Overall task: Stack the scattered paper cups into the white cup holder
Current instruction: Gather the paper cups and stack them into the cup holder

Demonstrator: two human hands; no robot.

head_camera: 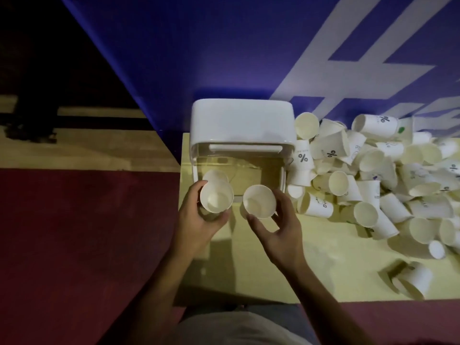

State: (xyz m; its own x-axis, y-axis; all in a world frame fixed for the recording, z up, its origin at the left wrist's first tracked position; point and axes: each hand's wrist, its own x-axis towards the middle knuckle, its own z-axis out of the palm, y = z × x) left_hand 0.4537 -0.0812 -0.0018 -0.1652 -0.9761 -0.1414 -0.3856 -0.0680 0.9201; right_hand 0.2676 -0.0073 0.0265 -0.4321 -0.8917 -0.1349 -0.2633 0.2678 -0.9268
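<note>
Table, cup in right hand

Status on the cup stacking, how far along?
Early. Done: the white plastic cup holder shows no clear stack; one rim behind the left cup may be inside, hard to tell. In hand: left hand grips a white paper cup, and right hand grips a second paper cup. Left: the large pile of loose paper cups on the yellow table.
</note>
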